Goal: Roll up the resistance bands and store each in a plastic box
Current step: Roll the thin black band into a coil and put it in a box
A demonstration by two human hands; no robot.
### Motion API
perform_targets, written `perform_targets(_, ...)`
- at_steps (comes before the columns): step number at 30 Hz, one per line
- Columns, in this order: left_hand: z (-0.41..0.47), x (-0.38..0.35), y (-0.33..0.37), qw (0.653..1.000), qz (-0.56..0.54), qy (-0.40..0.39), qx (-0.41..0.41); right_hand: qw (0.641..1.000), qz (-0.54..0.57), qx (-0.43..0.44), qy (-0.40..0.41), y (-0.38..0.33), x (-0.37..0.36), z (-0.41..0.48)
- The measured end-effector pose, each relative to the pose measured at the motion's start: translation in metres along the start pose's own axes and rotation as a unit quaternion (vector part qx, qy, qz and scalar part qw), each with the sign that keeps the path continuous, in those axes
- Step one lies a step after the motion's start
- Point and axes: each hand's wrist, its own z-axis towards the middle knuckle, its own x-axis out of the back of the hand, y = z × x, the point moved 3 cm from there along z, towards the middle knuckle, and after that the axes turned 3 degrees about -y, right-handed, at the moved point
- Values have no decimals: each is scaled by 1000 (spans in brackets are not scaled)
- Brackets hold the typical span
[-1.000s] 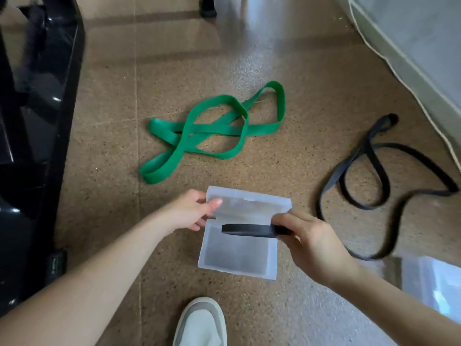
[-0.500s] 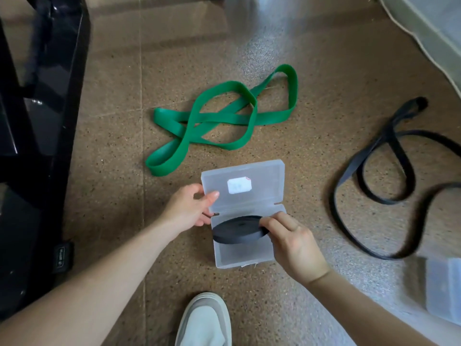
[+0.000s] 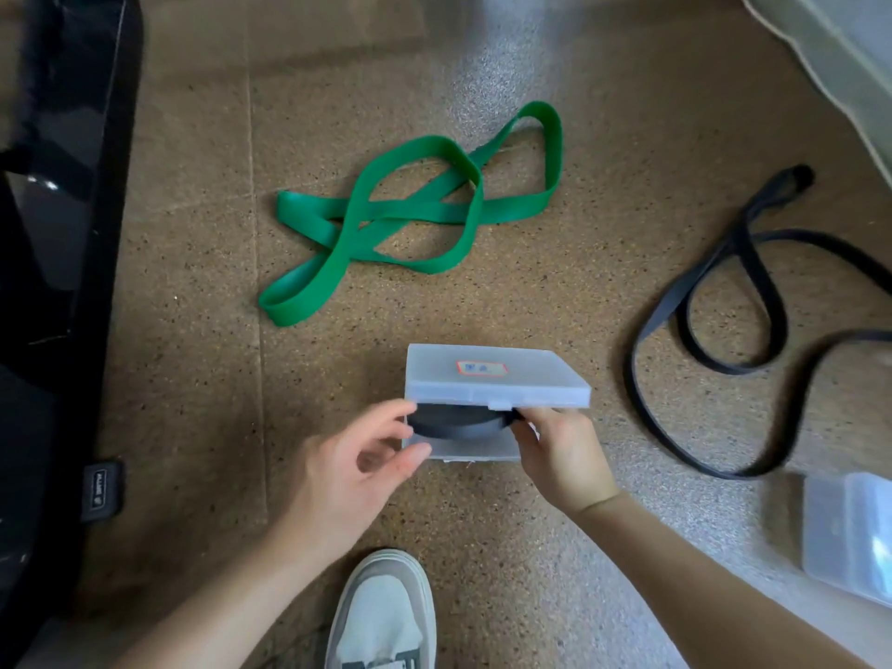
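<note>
A clear plastic box point(image 3: 497, 379) with a red-edged label on its lid lies on the floor in front of me. Its lid hangs low over a rolled black band point(image 3: 458, 422) lying in the base. My left hand point(image 3: 367, 456) holds the box's left end, forefinger at the lid's corner and thumb at the base's edge. My right hand point(image 3: 555, 451) pinches the roll's right edge under the lid. A loose green band point(image 3: 415, 210) lies tangled beyond the box. To the right, a loose black band point(image 3: 758, 292) sprawls in loops.
A second clear plastic box point(image 3: 849, 538) sits at the lower right. My white shoe point(image 3: 386, 615) is just behind the hands. Glossy black furniture point(image 3: 58, 234) fills the left edge. Pale fabric point(image 3: 830, 50) crosses the top right corner.
The lid has swung down from open to nearly closed over the roll. My right hand lowered the rolled band into the base, and my left hand slid to the box's front left corner.
</note>
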Motion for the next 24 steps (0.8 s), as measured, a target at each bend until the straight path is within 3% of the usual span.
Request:
perform_targets(3,17,2,12,998,24,30,-43,1000,23,-1,-16,-2,-3,0)
perform_targets(6,52,6,27,972,195,40,-123,999,40,4,-32,-3,-3,4)
perform_targets(9,88,-3,16,922,365,-119,-50,997,41,-13,-62,-2,-2,4)
perform_targets(11,102,-8,7,906,362,-218,22,996,57,-38,-63,-1,-1,7)
perform_targets(13,105,-9,7,919,319,-229,40,992,86,-76,-53,1,0,12)
perform_targets(16,91,-1,11,931,318,-177,-41,986,112,-116,-44,2,0,19)
perform_targets(20,72,7,6,916,327,-112,-204,985,103,-133,-39,3,0,24)
perform_targets(24,70,-3,3,908,321,-120,-241,979,98,-170,-57,2,-2,28)
